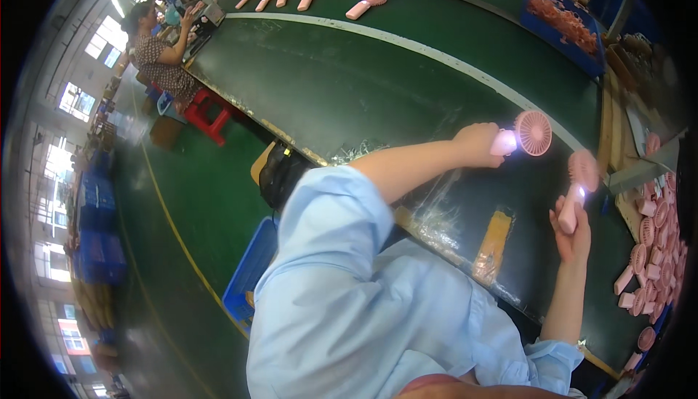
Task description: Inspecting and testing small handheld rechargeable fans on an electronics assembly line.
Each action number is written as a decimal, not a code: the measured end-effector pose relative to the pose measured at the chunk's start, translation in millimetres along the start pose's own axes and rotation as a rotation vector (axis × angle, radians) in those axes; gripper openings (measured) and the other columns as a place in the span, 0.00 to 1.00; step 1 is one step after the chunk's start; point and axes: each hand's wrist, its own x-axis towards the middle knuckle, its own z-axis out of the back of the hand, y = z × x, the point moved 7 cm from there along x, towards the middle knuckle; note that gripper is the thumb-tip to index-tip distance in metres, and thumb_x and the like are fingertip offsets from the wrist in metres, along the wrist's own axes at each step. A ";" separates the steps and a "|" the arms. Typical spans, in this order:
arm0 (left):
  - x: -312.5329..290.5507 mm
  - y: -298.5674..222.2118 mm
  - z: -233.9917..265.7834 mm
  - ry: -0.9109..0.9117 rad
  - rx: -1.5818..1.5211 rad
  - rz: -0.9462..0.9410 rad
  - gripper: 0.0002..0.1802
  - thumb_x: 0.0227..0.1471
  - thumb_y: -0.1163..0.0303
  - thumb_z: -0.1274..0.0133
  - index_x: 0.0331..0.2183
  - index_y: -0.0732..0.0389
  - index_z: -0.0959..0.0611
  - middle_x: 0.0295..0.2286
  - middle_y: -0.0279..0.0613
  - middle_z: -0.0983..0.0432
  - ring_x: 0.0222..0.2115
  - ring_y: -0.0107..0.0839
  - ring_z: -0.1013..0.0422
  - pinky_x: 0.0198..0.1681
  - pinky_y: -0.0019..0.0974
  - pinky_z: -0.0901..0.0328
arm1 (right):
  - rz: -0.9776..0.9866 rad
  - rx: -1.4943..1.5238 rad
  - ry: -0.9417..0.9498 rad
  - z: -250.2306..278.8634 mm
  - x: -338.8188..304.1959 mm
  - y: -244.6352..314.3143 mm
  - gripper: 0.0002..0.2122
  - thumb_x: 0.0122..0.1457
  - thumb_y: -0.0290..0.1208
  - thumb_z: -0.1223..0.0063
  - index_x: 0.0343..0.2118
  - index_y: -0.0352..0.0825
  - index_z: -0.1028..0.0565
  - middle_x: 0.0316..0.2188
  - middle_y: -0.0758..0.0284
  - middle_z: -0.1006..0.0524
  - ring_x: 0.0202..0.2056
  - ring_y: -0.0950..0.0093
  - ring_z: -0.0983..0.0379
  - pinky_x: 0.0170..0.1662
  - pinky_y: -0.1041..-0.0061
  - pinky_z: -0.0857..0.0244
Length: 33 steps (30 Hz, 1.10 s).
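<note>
My left hand (476, 144) grips the handle of a pink handheld fan (531, 134), held out over the dark green conveyor belt (349, 86); a small light glows at the handle. My right hand (571, 228) holds a second pink handheld fan (579, 181) upright by its handle, also with a lit spot on the handle. Both fans sit close together near the belt's right side. My light blue sleeves fill the lower middle of the view.
Several pink fans (367, 0) lie in a row at the far end of the belt. A pile of pink fans (651, 253) lies at the right. A blue crate (563, 24) with pink parts stands at the back right. A seated person (156, 53) works at the far left beside a red stool (207, 115).
</note>
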 end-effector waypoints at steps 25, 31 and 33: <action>14.3 -72.5 -129.8 0.062 -1.432 0.075 0.20 0.50 0.62 0.55 0.42 0.63 0.35 0.29 0.46 0.30 0.22 0.33 0.31 0.23 0.31 0.35 | 0.230 -0.200 0.163 27.7 35.6 2.2 0.12 0.56 0.29 0.55 0.41 0.30 0.35 0.28 0.63 0.28 0.23 0.75 0.28 0.27 0.79 0.33; 14.6 -75.5 -127.5 0.103 -1.435 0.055 0.19 0.50 0.62 0.55 0.41 0.63 0.35 0.29 0.47 0.31 0.22 0.33 0.32 0.23 0.32 0.35 | 0.249 -0.210 0.161 29.9 31.5 4.9 0.12 0.56 0.30 0.55 0.41 0.31 0.36 0.28 0.63 0.28 0.24 0.75 0.28 0.27 0.79 0.33; 13.4 -72.7 -125.7 0.097 -1.434 0.065 0.19 0.50 0.62 0.55 0.41 0.63 0.35 0.29 0.47 0.31 0.21 0.33 0.32 0.23 0.32 0.35 | 0.251 -0.206 0.173 26.5 31.7 2.3 0.12 0.56 0.30 0.55 0.42 0.31 0.36 0.29 0.63 0.28 0.24 0.75 0.28 0.27 0.79 0.33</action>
